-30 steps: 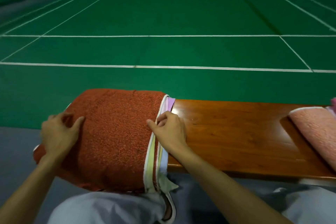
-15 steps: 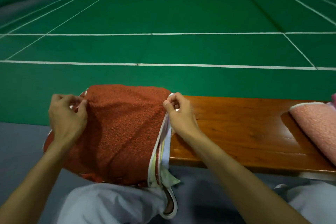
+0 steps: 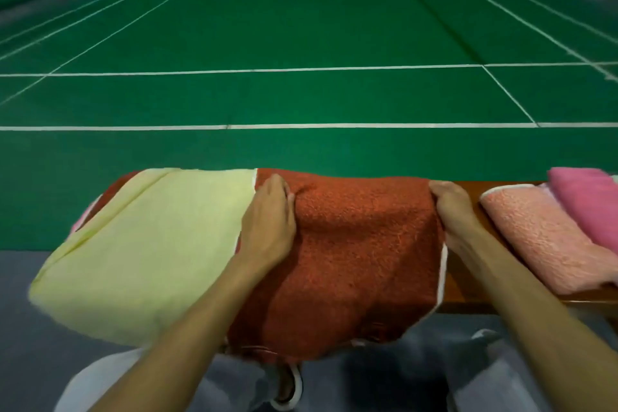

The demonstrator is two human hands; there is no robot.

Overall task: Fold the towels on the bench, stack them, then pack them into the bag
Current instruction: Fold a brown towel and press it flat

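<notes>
Green court floor is seen beyond wooden bench. On bench: pale yellow towel at left, rust-red towel centre, salmon towel & pink towel at right. Rust-red towel's left edge is gripped by left hand, its right edge pinched by right hand.
</notes>
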